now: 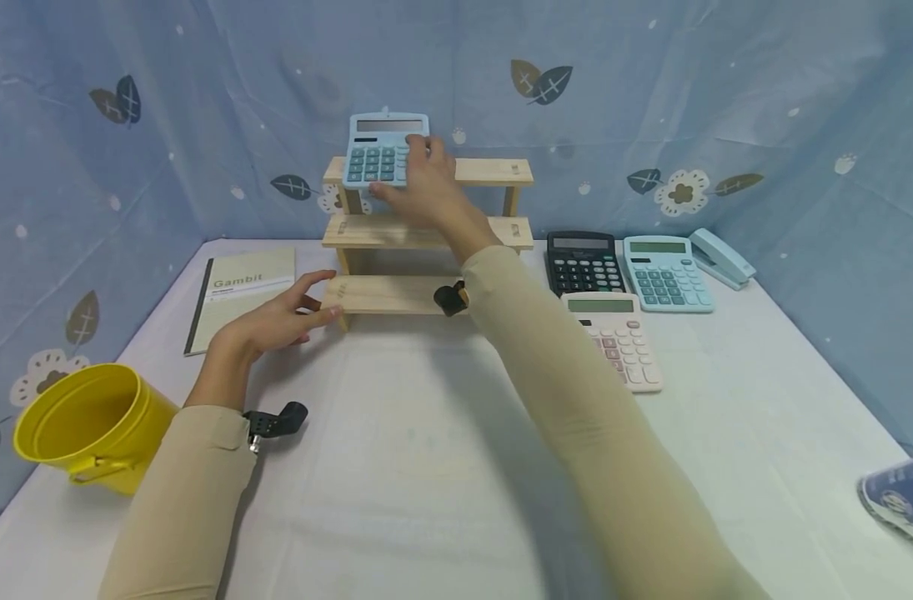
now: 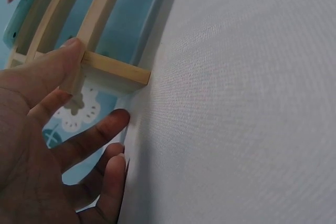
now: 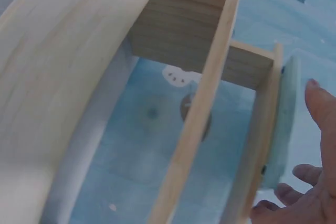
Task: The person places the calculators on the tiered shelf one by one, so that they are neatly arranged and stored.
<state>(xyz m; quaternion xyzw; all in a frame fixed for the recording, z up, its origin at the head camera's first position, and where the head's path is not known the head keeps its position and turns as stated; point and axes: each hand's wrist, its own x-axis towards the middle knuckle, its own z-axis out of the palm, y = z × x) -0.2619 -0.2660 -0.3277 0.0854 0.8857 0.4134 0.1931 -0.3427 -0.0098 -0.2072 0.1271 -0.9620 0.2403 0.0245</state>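
Note:
A light-blue calculator (image 1: 377,158) rests on the top step of a three-step wooden shelf (image 1: 494,171), left of its middle. In the head view my right hand (image 1: 429,183) is at its right side, fingers over that edge and thumb by the front edge. The right wrist view shows the calculator (image 3: 286,124) against the top board, with my right thumb (image 3: 321,103) a little off its face. My left hand (image 1: 279,317) holds the left end of the bottom step between thumb and index finger. In the left wrist view its other fingers (image 2: 105,135) are spread loosely.
A black calculator (image 1: 584,262), a second light-blue one (image 1: 666,275) and a pink one (image 1: 636,367) lie right of the shelf near a handset (image 1: 722,258). At left are a notebook (image 1: 242,292) and a yellow bucket (image 1: 137,442). A blue can (image 1: 902,500) lies at right.

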